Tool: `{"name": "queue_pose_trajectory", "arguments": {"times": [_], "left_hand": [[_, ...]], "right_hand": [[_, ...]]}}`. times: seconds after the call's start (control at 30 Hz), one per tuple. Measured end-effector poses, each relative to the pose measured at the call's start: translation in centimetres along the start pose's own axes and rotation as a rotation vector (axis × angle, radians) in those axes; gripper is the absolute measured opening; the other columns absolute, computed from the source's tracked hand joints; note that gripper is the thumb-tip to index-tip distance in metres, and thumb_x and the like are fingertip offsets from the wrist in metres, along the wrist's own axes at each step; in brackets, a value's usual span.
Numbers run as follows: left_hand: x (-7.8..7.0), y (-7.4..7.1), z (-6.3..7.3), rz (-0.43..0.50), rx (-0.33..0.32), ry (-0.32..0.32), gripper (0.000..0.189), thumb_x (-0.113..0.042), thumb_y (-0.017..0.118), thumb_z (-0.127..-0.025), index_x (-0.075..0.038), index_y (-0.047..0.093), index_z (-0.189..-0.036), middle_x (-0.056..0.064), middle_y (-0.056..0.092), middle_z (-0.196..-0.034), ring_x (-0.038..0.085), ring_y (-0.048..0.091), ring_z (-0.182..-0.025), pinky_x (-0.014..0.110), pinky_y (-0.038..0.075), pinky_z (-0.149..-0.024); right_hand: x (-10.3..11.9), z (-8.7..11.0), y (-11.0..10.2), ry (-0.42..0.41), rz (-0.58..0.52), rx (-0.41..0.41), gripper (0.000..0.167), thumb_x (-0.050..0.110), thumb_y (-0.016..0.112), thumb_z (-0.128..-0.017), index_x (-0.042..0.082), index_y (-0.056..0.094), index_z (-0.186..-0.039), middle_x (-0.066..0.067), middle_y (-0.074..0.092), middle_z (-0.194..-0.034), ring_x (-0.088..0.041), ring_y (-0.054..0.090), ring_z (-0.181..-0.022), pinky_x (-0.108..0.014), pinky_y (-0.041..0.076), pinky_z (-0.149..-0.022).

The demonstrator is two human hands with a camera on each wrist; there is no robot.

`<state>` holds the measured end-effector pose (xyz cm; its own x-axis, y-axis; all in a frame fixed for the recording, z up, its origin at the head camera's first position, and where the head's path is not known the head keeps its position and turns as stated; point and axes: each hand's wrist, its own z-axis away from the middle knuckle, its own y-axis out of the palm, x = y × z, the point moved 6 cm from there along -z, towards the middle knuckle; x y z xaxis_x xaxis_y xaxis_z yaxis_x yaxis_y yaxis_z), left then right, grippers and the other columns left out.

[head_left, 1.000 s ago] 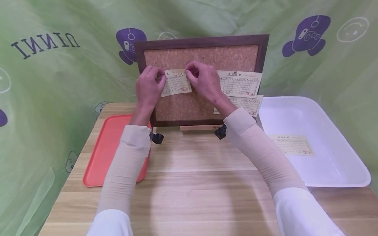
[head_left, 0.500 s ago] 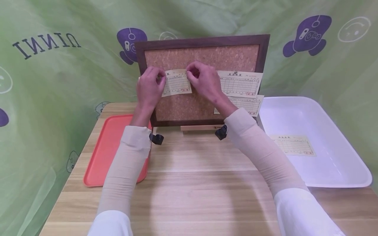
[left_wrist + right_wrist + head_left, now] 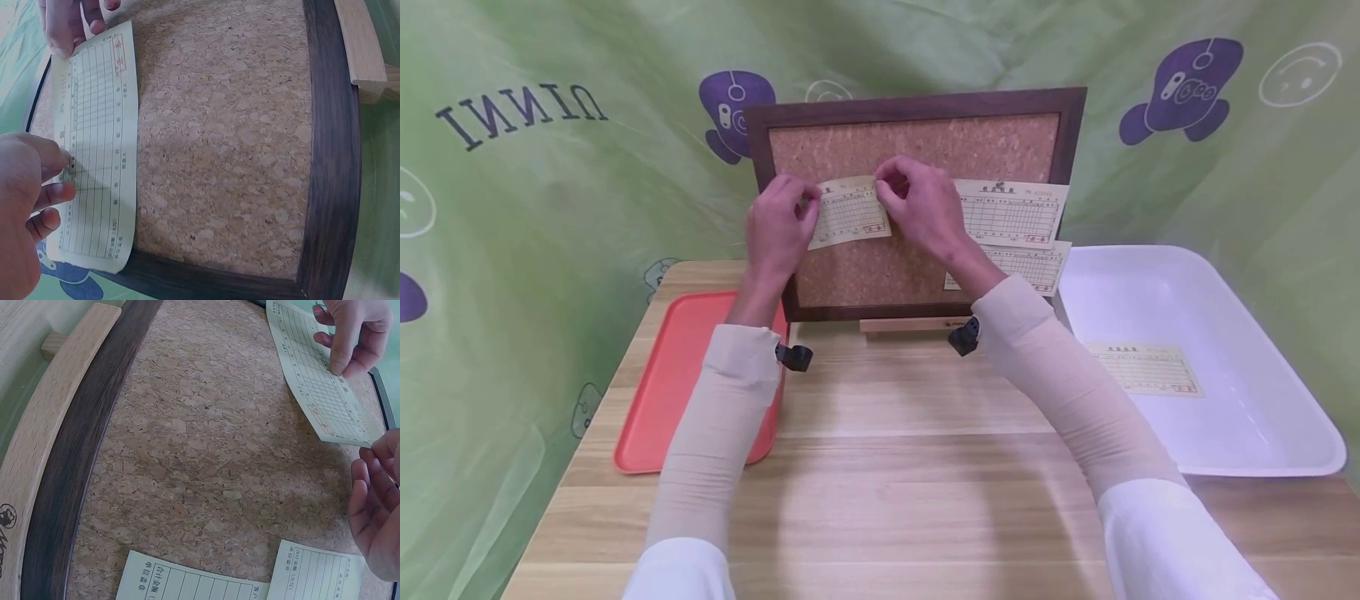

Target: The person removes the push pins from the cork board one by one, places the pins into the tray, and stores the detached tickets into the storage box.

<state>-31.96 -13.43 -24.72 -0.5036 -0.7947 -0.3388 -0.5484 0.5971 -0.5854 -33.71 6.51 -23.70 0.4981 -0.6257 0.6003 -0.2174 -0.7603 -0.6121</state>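
A cream printed form slip (image 3: pixel 850 215) lies against the left half of a dark-framed corkboard (image 3: pixel 865 279). The left hand (image 3: pixel 777 229) has thumb and index together at the slip's heading, near its upper middle; the small thing between those tips is hidden. The right hand (image 3: pixel 928 204) pinches the slip's upper right corner between thumb and index. In the left wrist view, the slip (image 3: pixel 103 169) curves a little and its lower edge stands slightly off the cork. Two more slips, an upper one (image 3: pixel 1011 218) and a lower one (image 3: pixel 1030 267), overlap at the board's right side.
A small brass-coloured pin (image 3: pixel 999 185) sits at the top of the upper right slip. A white tub (image 3: pixel 1240 350) with another slip (image 3: pixel 1150 369) inside stands on the right. A red tray (image 3: pixel 658 400) lies on the left of the wooden table (image 3: pixel 880 500).
The left hand has dipped slightly at the wrist and knuckles, its fingertips staying at the slip's heading. The right hand keeps its pinch on the corner; the slip barely shifts.
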Motion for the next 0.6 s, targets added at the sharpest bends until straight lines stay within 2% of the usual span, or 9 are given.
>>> {"name": "queue_pose_trajectory", "arguments": {"times": [0.3,0.6], "left_hand": [[0.5,-0.9,0.8,0.047,-0.035,0.017,0.011,-0.003,0.065,-0.095,0.001,0.074,-0.095,0.013,0.069,-0.095,0.026,0.062,-0.076,0.037,0.050,-0.069],[0.2,-1.7,1.7,0.064,-0.048,0.051,0.010,0.000,0.064,-0.094,0.002,0.074,-0.094,0.013,0.068,-0.092,0.025,0.059,-0.070,0.036,0.045,-0.064]], "right_hand": [[-0.1,0.5,-0.4,-0.003,-0.019,0.016,0.015,0.020,0.062,-0.103,0.011,0.073,-0.109,0.000,0.071,-0.097,-0.010,0.064,-0.084,-0.022,0.049,-0.080],[0.3,1.6,-1.1,-0.026,-0.081,0.048,0.012,0.015,0.061,-0.103,0.008,0.069,-0.107,-0.001,0.068,-0.096,-0.012,0.063,-0.082,-0.023,0.051,-0.079]]}}
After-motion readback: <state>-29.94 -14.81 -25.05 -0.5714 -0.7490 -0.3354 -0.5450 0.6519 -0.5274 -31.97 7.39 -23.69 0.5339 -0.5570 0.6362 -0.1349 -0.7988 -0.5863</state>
